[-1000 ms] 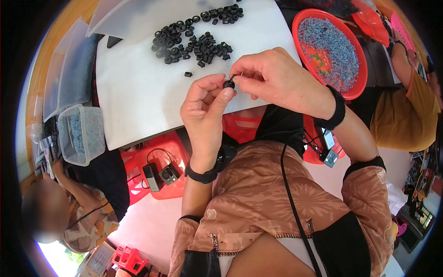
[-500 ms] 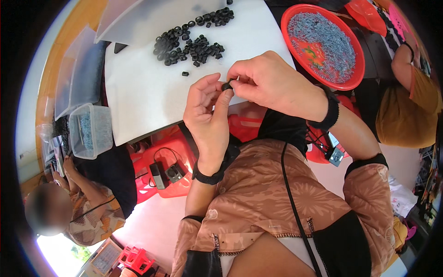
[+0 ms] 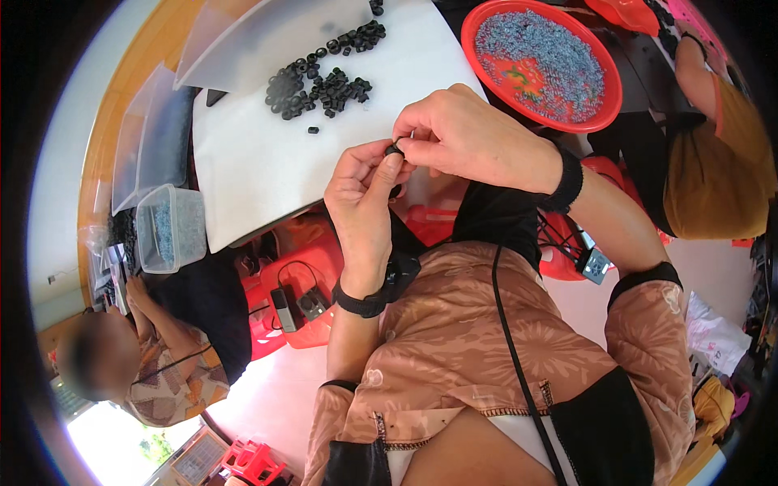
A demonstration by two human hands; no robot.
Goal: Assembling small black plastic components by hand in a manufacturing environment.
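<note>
My left hand (image 3: 361, 211) holds a small black ring-like part (image 3: 393, 150) between thumb and fingers, over the near edge of the white table. From the right, my right hand (image 3: 478, 142) pinches at the same part, its thumb and fingertips pressed together against it. Whatever else those fingertips grip is too small to make out. Another dark piece (image 3: 395, 192) shows below my left thumb, partly hidden by the hand. Beyond my hands, a heap of black ring-like parts (image 3: 336, 91) lies on the white table (image 3: 243, 162), with a single part (image 3: 313, 130) apart from it.
At the right stands a round red tray (image 3: 613, 97) of small grey-blue pieces. A clear plastic tub (image 3: 194, 235) with similar pieces is at the left, below a larger translucent bin (image 3: 146, 138). Below the table, a red stool (image 3: 312, 332) carries small devices. Other people sit left and right.
The view has shifted slightly, so the table and tray appear moved. Both hands stay together at the black part; a dark piece now shows below my left thumb.
</note>
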